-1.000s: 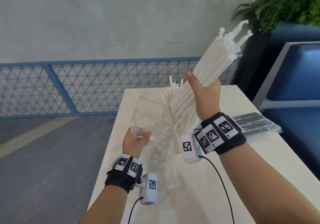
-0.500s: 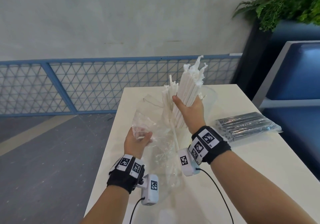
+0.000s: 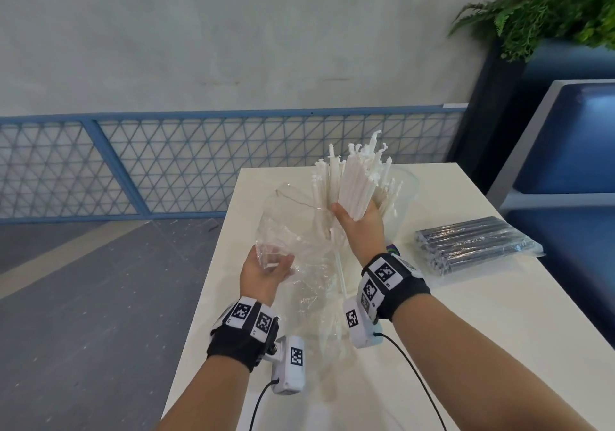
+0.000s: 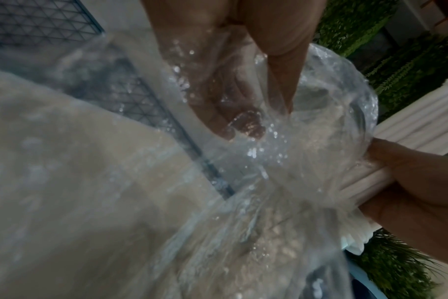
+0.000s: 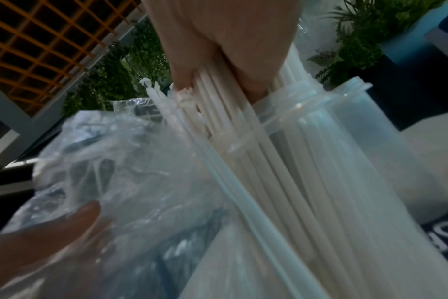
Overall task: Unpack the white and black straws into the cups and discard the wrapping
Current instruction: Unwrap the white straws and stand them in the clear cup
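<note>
Smooth white table (image 3: 466,314), right hand (image 3: 361,227) clutching stiff straws (image 3: 354,184), left hand (image 3: 263,272) gripping crinkled wrapping (image 3: 299,231)

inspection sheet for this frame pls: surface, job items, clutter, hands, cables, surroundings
Surface: white table.
Job's things: white straws bundled, lower ends in clear cup; black straws wrapped, lying on table; clear wrapping crumpled.
Clutter: nothing seen.
Hands: right hand grips white straws; left hand holds wrapping.
Cables: black wrist-camera leads hang over the table.
Surroundings: blue mesh fence, plant, blue seat.
</note>
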